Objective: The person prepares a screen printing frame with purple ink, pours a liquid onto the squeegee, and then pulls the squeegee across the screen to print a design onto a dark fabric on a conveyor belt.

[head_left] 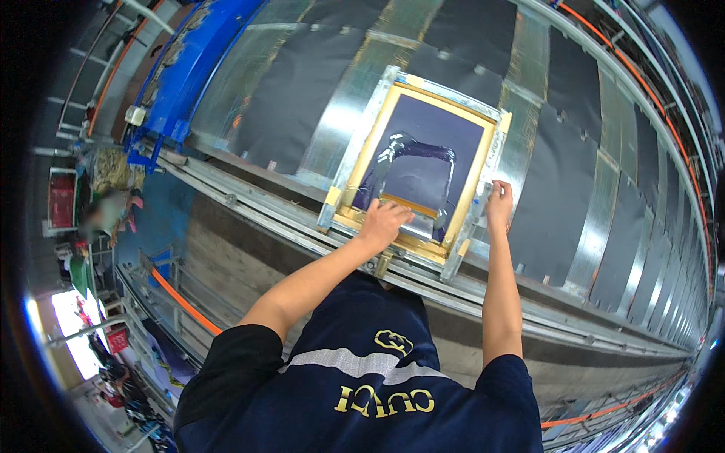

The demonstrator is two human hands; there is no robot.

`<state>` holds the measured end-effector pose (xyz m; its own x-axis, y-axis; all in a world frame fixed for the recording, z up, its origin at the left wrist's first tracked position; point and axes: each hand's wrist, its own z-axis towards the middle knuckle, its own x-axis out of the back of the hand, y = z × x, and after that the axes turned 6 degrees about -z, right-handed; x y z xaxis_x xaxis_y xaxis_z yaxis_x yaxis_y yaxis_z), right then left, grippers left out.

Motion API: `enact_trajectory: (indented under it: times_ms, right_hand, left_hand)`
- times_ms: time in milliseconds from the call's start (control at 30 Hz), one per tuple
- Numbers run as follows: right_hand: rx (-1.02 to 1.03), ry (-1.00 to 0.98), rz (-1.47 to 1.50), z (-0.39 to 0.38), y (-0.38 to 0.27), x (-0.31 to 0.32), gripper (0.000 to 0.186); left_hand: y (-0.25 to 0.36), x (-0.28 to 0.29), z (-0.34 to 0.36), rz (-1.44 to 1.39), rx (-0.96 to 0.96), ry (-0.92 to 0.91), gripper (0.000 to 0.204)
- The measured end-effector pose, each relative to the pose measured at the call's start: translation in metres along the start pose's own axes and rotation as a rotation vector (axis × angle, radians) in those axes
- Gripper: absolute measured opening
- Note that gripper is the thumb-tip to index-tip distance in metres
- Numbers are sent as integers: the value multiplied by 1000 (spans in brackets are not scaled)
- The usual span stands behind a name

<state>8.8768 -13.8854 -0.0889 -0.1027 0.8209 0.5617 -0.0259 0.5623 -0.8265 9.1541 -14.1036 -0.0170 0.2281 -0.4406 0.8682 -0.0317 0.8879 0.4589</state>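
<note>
A screen-printing frame [489,155] with metal outer bars and a yellow-brown inner border lies slightly turned on a long table. Glossy dark ink [411,145] makes an arched smear on its dark purple mesh [445,124]. Across the near part of the mesh stands a squeegee [414,205] with a brownish upper edge. My left hand [387,225] grips its left portion from above, fingers bent over it. Beside the frame's right bar is my right hand [499,202], its fingers curled together; whatever they hold, if anything, is hidden.
Black fabric pieces [559,192] lie in a row along the shiny table [596,241]. A metal rail [264,219] follows the near edge. Blue machinery [177,90] stands at the far left. Another person [113,211] is beyond the walkway at left. Orange tubing [181,302] runs nearby.
</note>
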Motion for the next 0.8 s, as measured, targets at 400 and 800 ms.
enact_trajectory:
  times_ms: [400, 800]
  right_hand:
    - [190, 136, -35, -96, -199, -170, 23]
    - [78, 61, -35, -183, -307, -382, 24]
  left_hand:
    - [-168, 134, -72, -114, 117, -27, 53]
    - [-377, 252, -164, -18, 154, -34, 57]
